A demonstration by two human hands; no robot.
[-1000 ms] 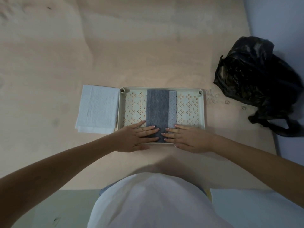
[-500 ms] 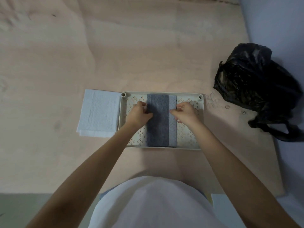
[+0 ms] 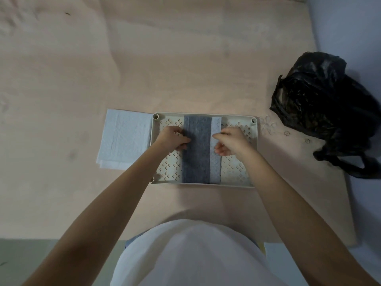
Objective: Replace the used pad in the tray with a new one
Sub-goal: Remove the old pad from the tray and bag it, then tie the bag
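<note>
While both hands worked inside it, the cream tray sat flat on the pale wooden board, its perforated floor showing diamond-shaped cutouts on either side of a folded grey pad. That pad lay lengthwise across the tray's middle, reaching from the far rim to the near rim, with a lighter strip along its right edge. The left hand met the pad's left edge about a third of the way down from the far rim, fingers curled and seeming to pinch that edge. The right hand sat opposite at the pad's right edge, its fingertips touching the lighter strip; whether it truly gripped the strip could not be told, though the fingers were bent. Between the two hands the pad's dark centre stayed uncovered. Just beside the tray's left wall, touching it, a white pad lay flat on the board. Well apart to the right, near the board's edge, slumped a crumpled black plastic bag, its contents hidden.
</note>
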